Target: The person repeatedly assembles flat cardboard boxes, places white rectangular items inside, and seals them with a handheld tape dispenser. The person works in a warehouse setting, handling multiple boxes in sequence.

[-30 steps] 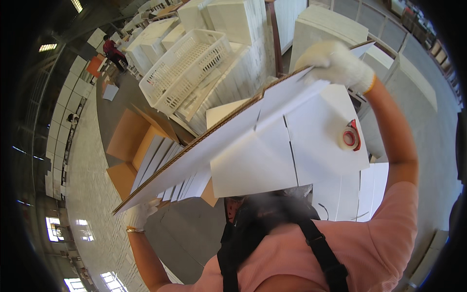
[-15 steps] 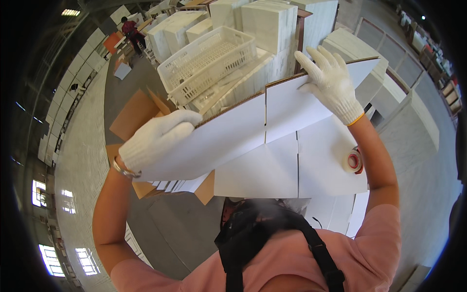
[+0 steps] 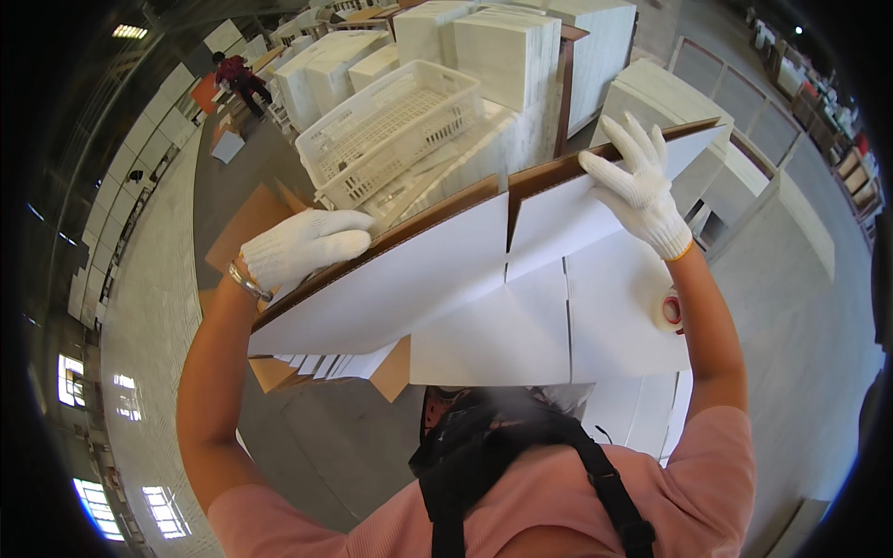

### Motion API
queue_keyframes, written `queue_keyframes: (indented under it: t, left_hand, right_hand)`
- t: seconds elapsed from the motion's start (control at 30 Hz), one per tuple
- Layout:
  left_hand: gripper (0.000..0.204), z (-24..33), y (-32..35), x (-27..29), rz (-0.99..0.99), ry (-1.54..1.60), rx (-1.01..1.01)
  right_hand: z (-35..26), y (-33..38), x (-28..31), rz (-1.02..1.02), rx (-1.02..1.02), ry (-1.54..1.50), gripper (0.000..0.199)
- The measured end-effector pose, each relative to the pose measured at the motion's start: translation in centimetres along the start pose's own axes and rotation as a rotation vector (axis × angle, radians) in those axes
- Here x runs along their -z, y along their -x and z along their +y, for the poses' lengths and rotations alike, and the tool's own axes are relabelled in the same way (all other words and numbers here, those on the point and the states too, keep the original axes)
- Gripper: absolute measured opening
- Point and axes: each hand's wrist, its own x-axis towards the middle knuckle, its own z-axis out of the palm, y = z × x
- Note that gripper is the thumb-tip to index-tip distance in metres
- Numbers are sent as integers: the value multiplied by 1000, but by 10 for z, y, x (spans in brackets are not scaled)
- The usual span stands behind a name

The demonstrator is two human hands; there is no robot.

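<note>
A white cardboard piece with a brown inner side (image 3: 400, 279) stands tilted up in front of me, slit near its middle. My left hand (image 3: 302, 246), in a white knit glove, is closed at its upper left edge, fingers together; their far side is partly hidden. Higher up on the right, my gloved right hand (image 3: 642, 191) touches the other flap's edge with its fingers spread. Below, a flat white cardboard surface (image 3: 488, 335) has a dark slit. A roll of clear tape (image 3: 670, 310) sits beside my right forearm.
A white plastic crate (image 3: 391, 130) sits beyond the cardboard, before stacked pale slabs (image 3: 507, 56). Brown cardboard flaps (image 3: 246, 228) and white strips (image 3: 339, 361) lie left. Another person (image 3: 242, 79) stands far off at upper left. A metal frame (image 3: 735, 93) stands at right.
The panel's upper edge has tipped toward me, so more of its brown inner side shows. My left hand has moved up to the edge; my right hand has shifted slightly down.
</note>
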Motion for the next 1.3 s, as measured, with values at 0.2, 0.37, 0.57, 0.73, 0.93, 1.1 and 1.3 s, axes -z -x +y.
queue_keyframes:
  t: [0.2,0.37,0.57,0.73,0.93,1.1,1.3]
  left_hand:
    - [56,18,-10,-1,83,-473,-71]
    - [74,25,-3,-2,231,-453,-127]
    - [63,42,9,44,307,62,45]
    - [51,-10,-27,12,230,-376,169]
    - [56,-21,-32,5,139,-387,164]
    - [69,-19,20,-18,91,267,-27]
    - [22,-28,30,-72,653,-266,-598]
  right_hand:
    - [-11,7,23,5,1,-73,42]
    - [-10,15,59,-70,50,-208,25]
    - [-9,-17,175,-290,-222,-552,27]
    - [-36,-46,163,-665,459,-492,17]
    - [-52,-17,144,-841,356,-588,16]
    - [-8,45,170,-768,270,-511,18]
    - [-72,21,140,-756,311,-628,15]
